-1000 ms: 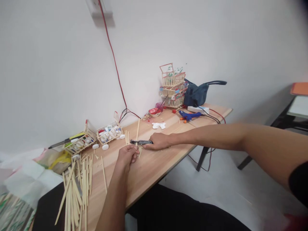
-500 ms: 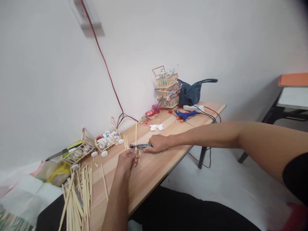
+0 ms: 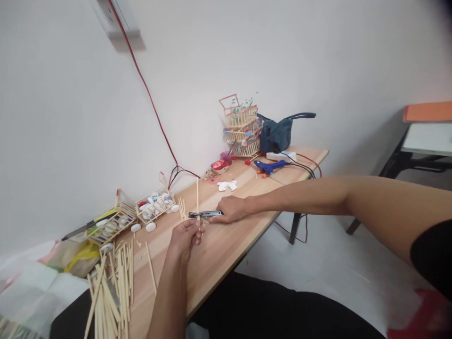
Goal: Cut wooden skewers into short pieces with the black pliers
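My left hand (image 3: 186,234) pinches the lower end of a thin wooden stick (image 3: 197,193) that stands up from its fingers over the table. Closed round the right end of a slim grey-and-black hand tool (image 3: 205,213), shaped like a utility knife, is my right hand (image 3: 231,209). The tool lies across the stick just above my left fingertips; whether it cuts in I cannot tell. Several short sticks (image 3: 181,209) are just left of the tool. Some small pieces beside my left fingers are partly hidden.
Loose sticks (image 3: 106,296) pile at the table's near left. Behind stand a small stick-built cart (image 3: 157,205) with white wheels and another cart (image 3: 113,226). Farther back are stacked stick baskets (image 3: 243,129), a blue glue gun (image 3: 269,166), a dark bag (image 3: 276,135) and crumpled white paper (image 3: 227,186).
The whole view has shifted slightly, so things appear a little farther left. Both hands keep their holds on the stick and the tool, with almost no visible movement between them.
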`<state>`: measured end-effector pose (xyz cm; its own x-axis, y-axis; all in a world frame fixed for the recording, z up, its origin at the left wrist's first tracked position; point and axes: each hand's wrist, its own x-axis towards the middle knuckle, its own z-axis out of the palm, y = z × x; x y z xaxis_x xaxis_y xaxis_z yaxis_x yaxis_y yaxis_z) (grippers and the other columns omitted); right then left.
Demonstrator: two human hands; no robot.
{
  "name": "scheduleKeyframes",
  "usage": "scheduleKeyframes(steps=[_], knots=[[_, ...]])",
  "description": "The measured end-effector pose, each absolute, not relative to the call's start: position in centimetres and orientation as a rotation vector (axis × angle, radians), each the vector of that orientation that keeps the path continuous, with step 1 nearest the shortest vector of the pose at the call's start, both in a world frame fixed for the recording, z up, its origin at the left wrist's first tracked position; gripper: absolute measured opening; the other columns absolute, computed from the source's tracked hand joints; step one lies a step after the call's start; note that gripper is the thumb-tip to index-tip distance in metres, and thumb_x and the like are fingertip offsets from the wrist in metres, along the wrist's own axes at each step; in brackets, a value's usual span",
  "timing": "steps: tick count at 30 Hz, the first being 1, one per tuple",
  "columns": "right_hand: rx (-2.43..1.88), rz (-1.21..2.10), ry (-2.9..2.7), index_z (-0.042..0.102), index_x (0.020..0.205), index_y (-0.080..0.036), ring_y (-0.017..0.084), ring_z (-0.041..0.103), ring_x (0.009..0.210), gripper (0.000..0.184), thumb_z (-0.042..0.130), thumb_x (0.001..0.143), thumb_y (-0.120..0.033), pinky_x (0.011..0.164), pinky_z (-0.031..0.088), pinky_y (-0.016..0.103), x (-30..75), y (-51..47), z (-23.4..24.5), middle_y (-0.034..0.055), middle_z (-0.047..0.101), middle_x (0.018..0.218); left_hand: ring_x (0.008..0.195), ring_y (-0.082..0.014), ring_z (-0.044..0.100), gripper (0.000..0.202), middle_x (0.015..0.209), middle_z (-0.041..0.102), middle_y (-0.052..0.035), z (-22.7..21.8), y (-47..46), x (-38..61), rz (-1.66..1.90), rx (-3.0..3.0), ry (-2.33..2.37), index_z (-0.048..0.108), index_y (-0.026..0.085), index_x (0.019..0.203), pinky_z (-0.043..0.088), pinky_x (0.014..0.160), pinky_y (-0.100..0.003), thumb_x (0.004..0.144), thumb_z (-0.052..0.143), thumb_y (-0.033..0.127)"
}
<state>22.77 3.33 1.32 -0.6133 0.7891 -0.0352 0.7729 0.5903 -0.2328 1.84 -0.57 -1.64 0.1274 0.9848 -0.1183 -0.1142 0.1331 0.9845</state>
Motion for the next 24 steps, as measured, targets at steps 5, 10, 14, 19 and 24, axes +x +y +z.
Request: scheduleKeyframes(steps=[5, 10, 14, 19, 24], knots=[[-1.356, 0.395, -2.742, 0.072, 0.093, -0.005, 0.023, 0.063, 0.066, 0.091, 0.025, 0.079, -0.082, 0.051, 0.034, 0.028, 22.96, 3.67, 1.28, 0.0207, 0.071, 0.087, 0.043, -0.0042, 0.043, 0.034, 0.057, 0.061, -0.0017, -1.55, -0.58, 1.87, 1.06, 1.058, 1.048, 0.064, 0.009, 0.068, 0.03, 0.039, -0.017, 0.053, 0.083, 0.032], [-1.317, 0.428, -2.742, 0.072, 0.094, -0.005, 0.022, 0.062, 0.065, 0.091, 0.025, 0.079, -0.082, 0.052, 0.034, 0.028, 23.17, 3.83, 1.16, 0.02, 0.071, 0.086, 0.044, -0.0034, 0.042, 0.032, 0.058, 0.061, -0.0017, -1.45, -0.63, 1.89, 1.046, 1.04, 1.065, 0.065, 0.009, 0.069, 0.03, 0.04, -0.016, 0.055, 0.083, 0.032], [-1.294, 0.416, -2.751, 0.072, 0.091, -0.005, 0.022, 0.062, 0.064, 0.091, 0.024, 0.079, -0.082, 0.051, 0.033, 0.028, 23.23, 3.75, 1.2, 0.0201, 0.071, 0.083, 0.045, -0.0032, 0.042, 0.031, 0.058, 0.06, -0.0019, -1.25, -0.74, 1.97, 1.039, 1.035, 1.068, 0.066, 0.008, 0.071, 0.029, 0.04, -0.016, 0.055, 0.082, 0.03], [-1.293, 0.366, -2.737, 0.072, 0.09, -0.005, 0.023, 0.063, 0.065, 0.09, 0.025, 0.08, -0.08, 0.053, 0.034, 0.028, 23.32, 3.54, 1.14, 0.0216, 0.071, 0.083, 0.045, -0.0031, 0.041, 0.03, 0.06, 0.06, -0.0022, -1.12, -0.84, 2.0, 1.038, 1.036, 1.052, 0.066, 0.008, 0.072, 0.027, 0.039, -0.016, 0.057, 0.081, 0.029], [-1.305, 0.335, -2.716, 0.073, 0.088, -0.005, 0.023, 0.064, 0.066, 0.088, 0.026, 0.082, -0.079, 0.053, 0.033, 0.028, 23.24, 3.4, 1.01, 0.0212, 0.071, 0.081, 0.044, -0.0029, 0.04, 0.035, 0.058, 0.059, -0.0011, -1.32, -0.66, 1.95, 1.047, 1.033, 1.043, 0.066, 0.009, 0.073, 0.026, 0.038, -0.016, 0.054, 0.083, 0.032]])
